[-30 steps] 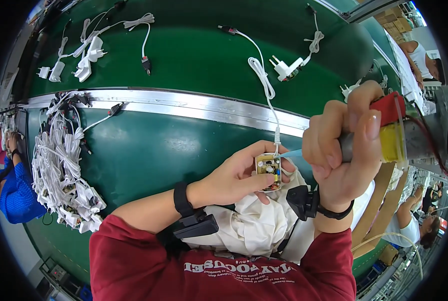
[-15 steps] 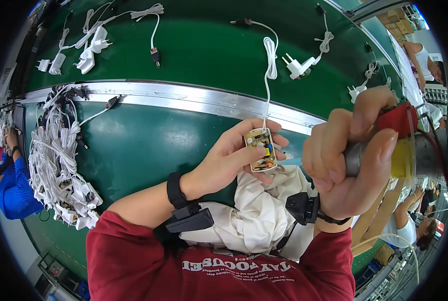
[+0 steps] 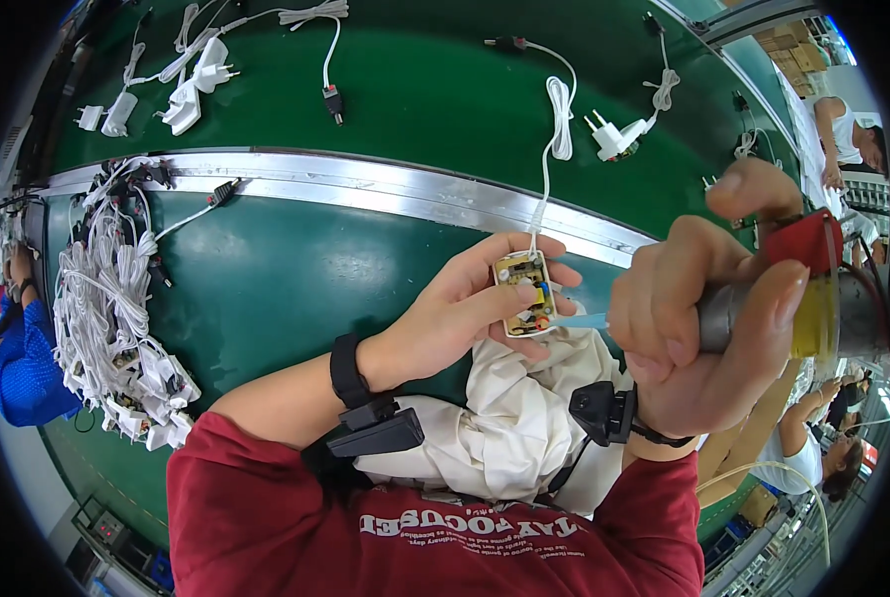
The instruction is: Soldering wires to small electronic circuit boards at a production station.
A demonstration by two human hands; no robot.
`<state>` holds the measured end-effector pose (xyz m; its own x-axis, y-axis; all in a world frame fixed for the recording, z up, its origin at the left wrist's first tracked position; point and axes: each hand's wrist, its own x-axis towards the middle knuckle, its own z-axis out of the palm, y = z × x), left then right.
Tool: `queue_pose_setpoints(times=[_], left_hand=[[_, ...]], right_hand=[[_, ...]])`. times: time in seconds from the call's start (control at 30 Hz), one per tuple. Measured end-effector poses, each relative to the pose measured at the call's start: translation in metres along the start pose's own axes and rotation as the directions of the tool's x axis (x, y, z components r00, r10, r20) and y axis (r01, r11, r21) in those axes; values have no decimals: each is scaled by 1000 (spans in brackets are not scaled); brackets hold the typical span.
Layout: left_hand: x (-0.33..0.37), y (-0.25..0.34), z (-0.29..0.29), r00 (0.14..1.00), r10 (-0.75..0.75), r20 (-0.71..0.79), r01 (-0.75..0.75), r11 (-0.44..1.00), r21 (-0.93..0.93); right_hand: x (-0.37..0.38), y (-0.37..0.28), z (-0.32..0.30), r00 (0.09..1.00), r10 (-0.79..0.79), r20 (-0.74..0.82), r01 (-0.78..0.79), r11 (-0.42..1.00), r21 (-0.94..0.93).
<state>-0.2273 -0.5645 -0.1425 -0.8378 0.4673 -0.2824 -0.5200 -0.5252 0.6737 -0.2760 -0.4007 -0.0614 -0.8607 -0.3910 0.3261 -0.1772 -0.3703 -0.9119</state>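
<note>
My left hand (image 3: 465,298) holds an open white charger housing (image 3: 524,294), its thumb pressed over the circuit board inside. From the housing's far end a white cable (image 3: 545,189) runs up onto the green belt. My right hand (image 3: 703,308) is wrapped round a gun-shaped tool (image 3: 728,318) with a grey barrel, a red part and a yellow band. Its narrow pale blue tip (image 3: 582,320) points left, at the board's lower right corner; whether it touches I cannot tell.
A heap of bundled white charger cables (image 3: 116,298) lies on the left of the green bench. A metal rail (image 3: 365,192) separates bench and belt. Chargers (image 3: 619,136) with plugs lie along the belt. White cloth (image 3: 524,418) covers my lap. Other people sit at both sides.
The chargers and cables on the belt have shifted to the right. My right hand has moved slightly right, and the pale blue tip now shows beside the board. My left hand keeps its hold.
</note>
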Motion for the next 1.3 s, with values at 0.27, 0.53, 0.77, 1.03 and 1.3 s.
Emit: queue_pose_setpoints(times=[0.27, 0.53, 0.77, 1.03, 1.3], left_hand=[[0, 0, 1, 995, -6, 95, 16, 995, -100], [4, 4, -2, 991, 17, 135, -1, 994, -113], [8, 5, -2, 993, 18, 117, 2, 985, -170], [85, 49, 0, 859, 460, 224, -500, 665, 555], [122, 72, -23, 709, 596, 377, -88, -456, 886]], right_hand=[[-3, 2, 9, 1000, 22, 4, -22, 997, -78], [0, 3, 0, 996, 52, 69, -47, 996, -75], [4, 2, -7, 994, 45, 98, -35, 994, -99], [11, 8, 0, 1000, -13, -5, 14, 988, 152], [17, 10, 6, 998, 35, -54, -28, 992, 127]])
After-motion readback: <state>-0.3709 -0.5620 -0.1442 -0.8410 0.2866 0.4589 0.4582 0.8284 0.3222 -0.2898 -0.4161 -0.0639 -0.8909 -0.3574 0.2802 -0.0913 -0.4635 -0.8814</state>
